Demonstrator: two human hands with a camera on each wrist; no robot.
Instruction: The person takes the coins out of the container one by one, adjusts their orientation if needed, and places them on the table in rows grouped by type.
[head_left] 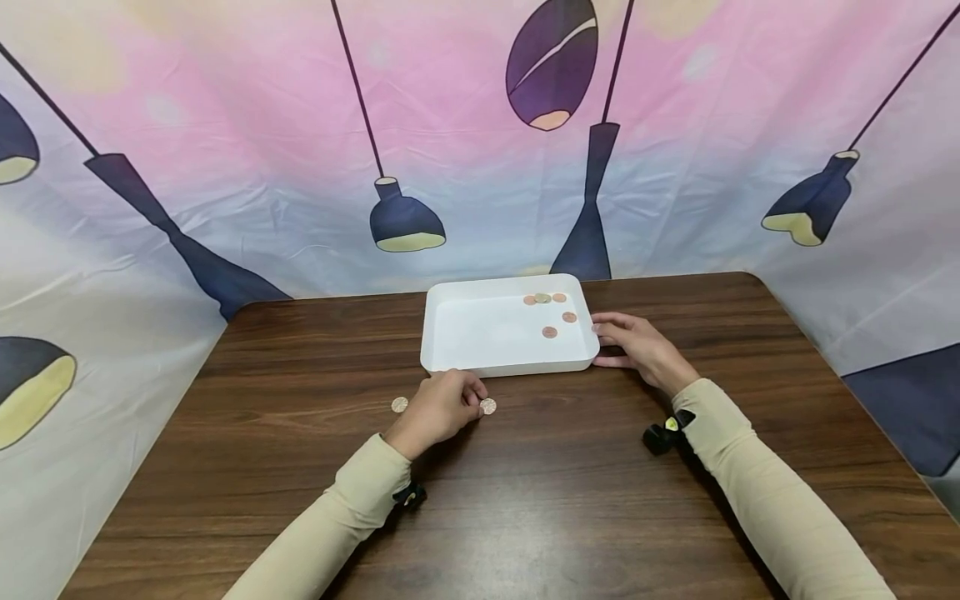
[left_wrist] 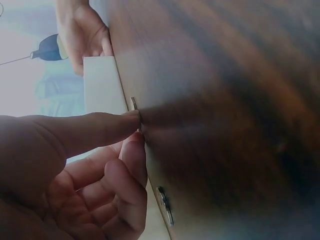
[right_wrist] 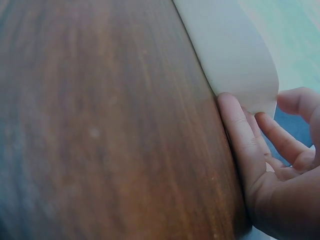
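Note:
Over the table, my left hand has its thumb and index fingertip at a coin, pinching its edge. In the left wrist view that coin is partly hidden behind the thumb. Another coin lies on the wood left of this hand. A white rectangular tray stands just beyond it, with several copper-coloured coins and one duller, yellowish coin in its right part. My right hand touches the tray's right end, fingers extended and spread along the outer wall.
The brown wood-grain table runs back to a patterned cloth backdrop printed with hanging lamps. The tray sits close to the table's back edge. Dark wrist devices are strapped under both sleeves.

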